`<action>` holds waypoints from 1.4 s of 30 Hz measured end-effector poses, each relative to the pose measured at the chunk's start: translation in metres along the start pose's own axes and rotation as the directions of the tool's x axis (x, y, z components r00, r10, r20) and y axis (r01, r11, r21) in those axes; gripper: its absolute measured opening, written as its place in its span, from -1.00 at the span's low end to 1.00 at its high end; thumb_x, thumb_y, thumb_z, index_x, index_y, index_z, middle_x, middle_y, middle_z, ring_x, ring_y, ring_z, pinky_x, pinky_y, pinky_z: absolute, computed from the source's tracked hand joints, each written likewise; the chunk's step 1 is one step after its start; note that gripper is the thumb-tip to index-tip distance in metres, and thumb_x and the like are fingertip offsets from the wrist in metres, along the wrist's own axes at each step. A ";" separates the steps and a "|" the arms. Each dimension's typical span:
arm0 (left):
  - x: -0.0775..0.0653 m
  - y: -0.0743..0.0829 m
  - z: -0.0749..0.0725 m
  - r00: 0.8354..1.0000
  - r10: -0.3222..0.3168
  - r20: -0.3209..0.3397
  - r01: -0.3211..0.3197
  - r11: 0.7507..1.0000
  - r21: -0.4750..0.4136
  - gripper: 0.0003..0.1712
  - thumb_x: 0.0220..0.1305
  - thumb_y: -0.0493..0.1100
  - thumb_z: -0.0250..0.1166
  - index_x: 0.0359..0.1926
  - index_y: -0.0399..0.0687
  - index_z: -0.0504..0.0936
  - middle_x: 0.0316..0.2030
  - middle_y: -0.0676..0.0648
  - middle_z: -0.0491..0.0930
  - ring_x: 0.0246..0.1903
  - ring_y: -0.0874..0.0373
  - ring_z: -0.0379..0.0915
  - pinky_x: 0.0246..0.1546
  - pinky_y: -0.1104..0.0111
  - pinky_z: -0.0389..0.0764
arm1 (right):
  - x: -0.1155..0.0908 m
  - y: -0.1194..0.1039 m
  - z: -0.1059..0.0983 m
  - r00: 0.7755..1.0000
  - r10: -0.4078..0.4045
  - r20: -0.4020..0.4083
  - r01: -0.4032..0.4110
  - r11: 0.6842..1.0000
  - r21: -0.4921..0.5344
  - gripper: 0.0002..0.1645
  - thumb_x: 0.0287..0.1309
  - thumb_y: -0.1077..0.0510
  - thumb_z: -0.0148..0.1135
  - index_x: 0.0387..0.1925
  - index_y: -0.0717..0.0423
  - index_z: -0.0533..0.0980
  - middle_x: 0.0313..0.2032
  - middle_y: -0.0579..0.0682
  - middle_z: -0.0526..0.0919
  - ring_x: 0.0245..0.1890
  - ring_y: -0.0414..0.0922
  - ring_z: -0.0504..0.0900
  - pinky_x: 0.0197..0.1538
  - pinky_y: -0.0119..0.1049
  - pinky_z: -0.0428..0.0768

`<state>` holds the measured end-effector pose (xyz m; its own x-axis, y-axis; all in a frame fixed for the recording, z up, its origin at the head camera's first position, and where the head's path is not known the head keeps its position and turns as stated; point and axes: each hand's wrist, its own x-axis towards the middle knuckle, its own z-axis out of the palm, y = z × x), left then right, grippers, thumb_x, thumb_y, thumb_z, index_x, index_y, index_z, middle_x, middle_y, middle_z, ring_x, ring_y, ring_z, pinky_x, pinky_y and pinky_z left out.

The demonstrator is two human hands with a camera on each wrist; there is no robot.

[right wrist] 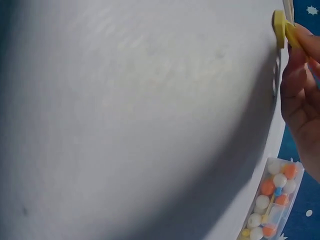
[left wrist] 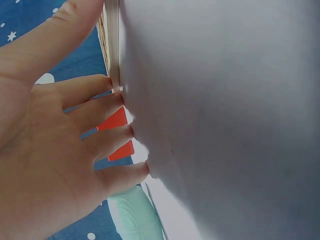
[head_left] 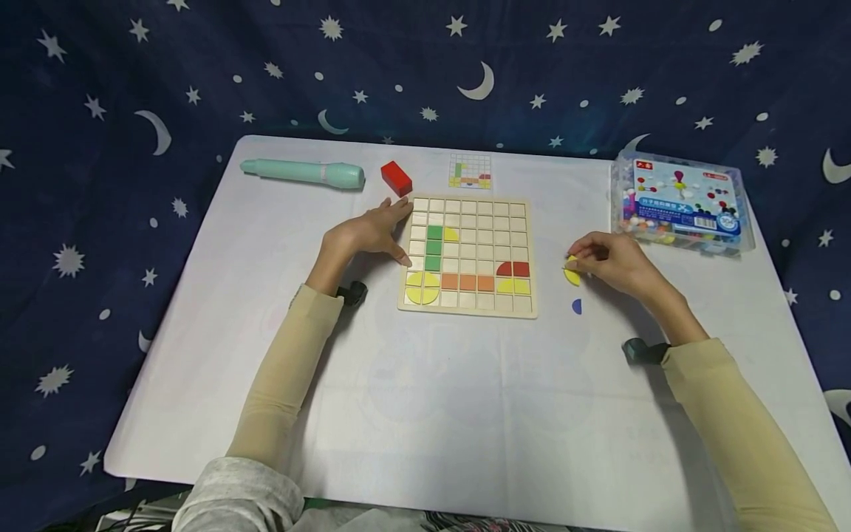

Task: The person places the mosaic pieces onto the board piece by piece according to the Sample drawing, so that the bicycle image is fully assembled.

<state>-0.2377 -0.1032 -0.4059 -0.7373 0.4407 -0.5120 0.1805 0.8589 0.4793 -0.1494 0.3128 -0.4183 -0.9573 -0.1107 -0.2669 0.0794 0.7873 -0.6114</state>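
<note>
My left hand (head_left: pixel 366 230) rests at the left edge of a square wooden grid board (head_left: pixel 465 312), fingers and thumb spread against its side. Colored tiles lie on the grid: a green column (head_left: pixel 433 247), an orange row (head_left: pixel 468 282), red pieces (head_left: pixel 521 269), and yellow ones including a full circle (head_left: pixel 422 288). To the right of the board, my right hand (head_left: pixel 614 262) pinches a small yellow curved tile (right wrist: pixel 292 37) between thumb and fingertips. Another yellow piece (right wrist: pixel 279 30) shows right beside it. Just below on the table is a small blue tile (head_left: pixel 577 307) with a rounded side.
Behind the board lie a red block (head_left: pixel 397 179), a mint-green tube (head_left: pixel 302 173) and a small card (head_left: pixel 470 171) printed with a colored grid. A clear plastic box (head_left: pixel 685 203) with colored balls stands at the back right. A dark star-patterned cloth (head_left: pixel 425 66) hangs behind the white table.
</note>
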 end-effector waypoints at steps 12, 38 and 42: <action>0.000 -0.002 -0.002 1.000 -0.022 0.007 0.022 1.000 0.008 0.37 0.05 -0.02 0.63 0.67 0.09 -0.11 0.67 0.03 -0.28 0.65 0.05 -0.51 0.61 -0.11 -0.19 | -0.008 -0.022 0.008 0.998 0.005 0.057 -0.009 0.998 0.064 -0.59 0.30 -0.11 0.40 0.02 0.05 0.70 -0.14 0.05 0.77 -0.21 0.01 0.59 -0.32 -0.31 0.57; 0.001 0.001 -0.002 1.000 -0.014 0.004 0.014 1.000 -0.004 0.37 0.03 -0.03 0.64 0.67 0.11 -0.10 0.67 0.04 -0.27 0.65 0.05 -0.52 0.61 -0.13 -0.18 | -0.018 -0.059 0.050 0.960 -0.112 0.258 0.066 0.981 0.182 -0.73 0.29 0.08 0.41 -0.05 0.12 0.72 -0.26 0.00 0.82 -0.29 -0.10 0.73 -0.16 -0.36 0.58; 0.000 0.001 0.000 1.000 -0.015 0.007 0.016 1.000 -0.008 0.37 0.03 -0.03 0.64 0.67 0.11 -0.10 0.67 0.05 -0.27 0.65 0.05 -0.52 0.60 -0.13 -0.18 | -0.024 -0.063 0.057 0.958 -0.169 0.234 0.137 0.980 0.147 -0.80 0.30 0.14 0.39 -0.11 0.14 0.74 -0.35 -0.03 0.81 -0.37 -0.13 0.74 -0.32 -0.36 0.59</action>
<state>-0.2371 -0.1025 -0.4053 -0.7357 0.4291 -0.5241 0.1641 0.8636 0.4767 -0.1158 0.2311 -0.4157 -0.8653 -0.3804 -0.3266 -0.0123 0.6673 -0.7447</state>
